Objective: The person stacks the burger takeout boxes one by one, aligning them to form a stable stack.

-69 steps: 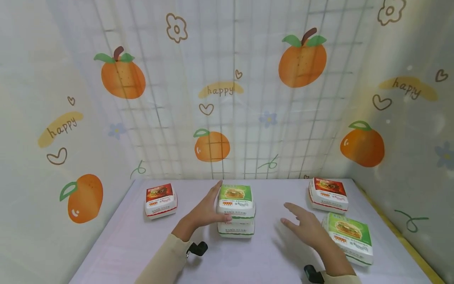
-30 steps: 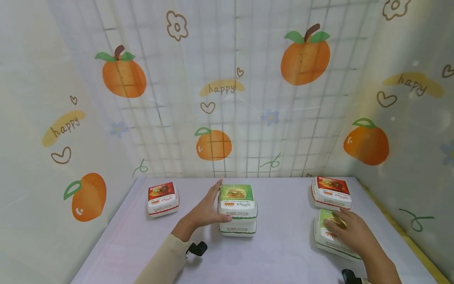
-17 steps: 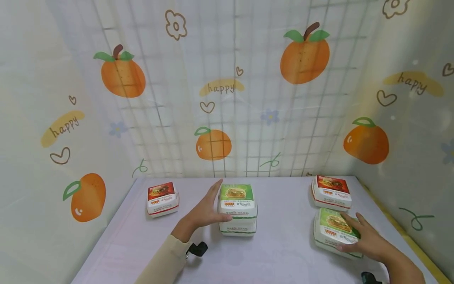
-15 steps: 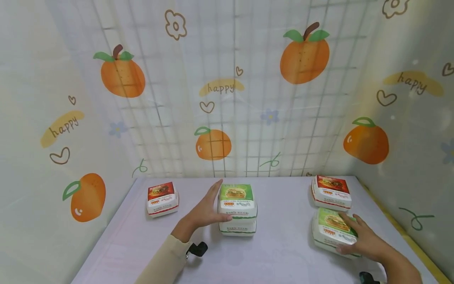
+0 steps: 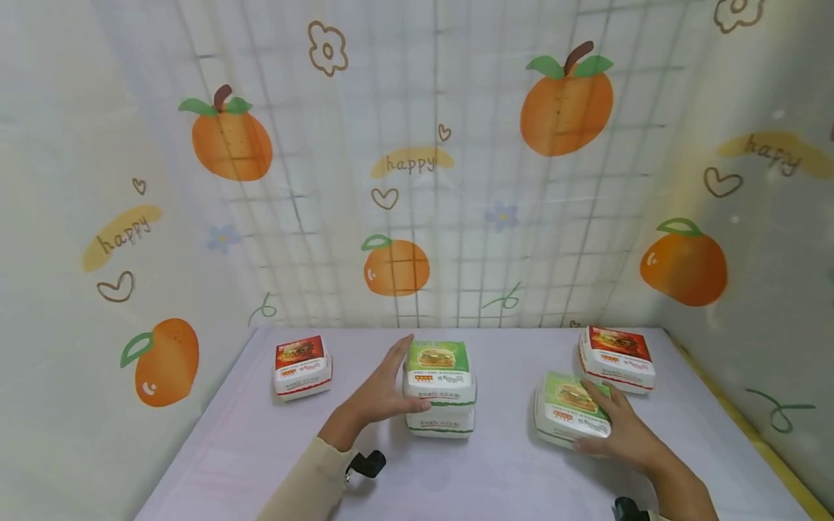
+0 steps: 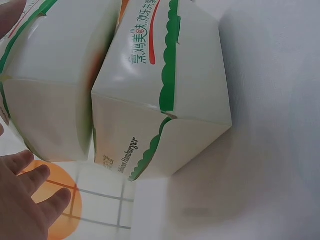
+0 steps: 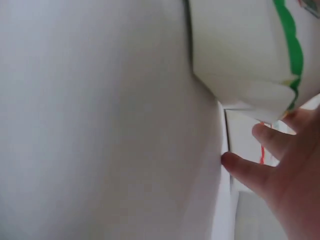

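Observation:
Two green-topped white burger boxes are stacked mid-table. My left hand (image 5: 379,396) holds the upper burger box (image 5: 439,376) at its left side, thumb across the front and index finger along the far left corner. The lower burger box (image 6: 195,85) sits directly beneath it. To the right, my right hand (image 5: 625,432) grips another green-topped burger box (image 5: 565,409) from its right side, thumb at the near face, fingers over the far side. That box's white side (image 7: 240,50) fills the top of the right wrist view; I cannot tell whether it touches the table.
A red-topped burger box (image 5: 302,367) stands at the back left. A second red-topped box (image 5: 617,358) is at the back right, close behind the box in my right hand. A printed curtain (image 5: 469,181) encloses the back and sides of the pale table (image 5: 482,481).
My right hand reached right, took hold of the green-topped burger box near the right edge, and has brought it leftward. The left hand has stayed at the stack.

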A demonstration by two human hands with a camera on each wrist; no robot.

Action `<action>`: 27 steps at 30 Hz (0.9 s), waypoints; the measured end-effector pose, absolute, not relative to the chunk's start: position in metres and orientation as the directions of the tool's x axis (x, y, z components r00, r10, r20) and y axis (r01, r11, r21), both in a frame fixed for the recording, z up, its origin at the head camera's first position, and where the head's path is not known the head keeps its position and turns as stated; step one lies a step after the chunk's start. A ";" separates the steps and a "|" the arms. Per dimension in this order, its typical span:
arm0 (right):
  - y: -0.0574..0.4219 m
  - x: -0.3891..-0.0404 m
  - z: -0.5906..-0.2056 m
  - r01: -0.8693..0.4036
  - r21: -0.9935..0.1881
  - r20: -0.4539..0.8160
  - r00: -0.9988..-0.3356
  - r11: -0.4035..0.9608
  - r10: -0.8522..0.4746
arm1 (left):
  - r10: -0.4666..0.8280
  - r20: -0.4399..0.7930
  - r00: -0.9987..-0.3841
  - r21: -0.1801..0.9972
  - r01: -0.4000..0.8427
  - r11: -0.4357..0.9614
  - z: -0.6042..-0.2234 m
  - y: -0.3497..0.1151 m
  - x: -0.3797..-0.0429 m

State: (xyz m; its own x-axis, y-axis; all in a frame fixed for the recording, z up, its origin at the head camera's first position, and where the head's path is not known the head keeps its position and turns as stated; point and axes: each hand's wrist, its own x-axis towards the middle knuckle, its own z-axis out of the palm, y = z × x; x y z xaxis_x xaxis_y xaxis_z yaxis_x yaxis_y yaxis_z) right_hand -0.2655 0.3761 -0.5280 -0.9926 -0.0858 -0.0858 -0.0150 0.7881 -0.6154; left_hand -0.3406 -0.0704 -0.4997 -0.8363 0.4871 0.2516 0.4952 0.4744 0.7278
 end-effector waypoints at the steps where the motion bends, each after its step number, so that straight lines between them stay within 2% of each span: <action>1: 0.374 -0.267 -0.528 -0.013 -0.614 -0.085 -0.993 0.789 -0.083 | 0.482 0.252 -0.839 0.731 0.491 0.473 -0.499 -0.069 -0.340; 11: 0.368 -0.265 -0.525 -0.056 -0.622 -0.056 -0.992 0.781 -0.115 | 0.452 0.269 -0.850 0.744 0.482 0.463 -0.502 -0.062 -0.339; 19: 0.356 -0.267 -0.522 -0.018 -0.660 -0.064 -0.995 0.751 -0.081 | 0.382 0.266 -0.885 0.777 0.431 0.459 -0.501 -0.062 -0.328; 23: 0.349 -0.269 -0.511 -0.010 -0.680 -0.066 -0.995 0.733 -0.074 | 0.378 0.287 -0.880 0.772 0.446 0.452 -0.500 -0.061 -0.325; 27: 0.343 -0.269 -0.499 -0.049 -0.681 -0.017 -0.996 0.731 -0.083 | 0.387 0.299 -0.872 0.763 0.462 0.452 -0.500 -0.059 -0.325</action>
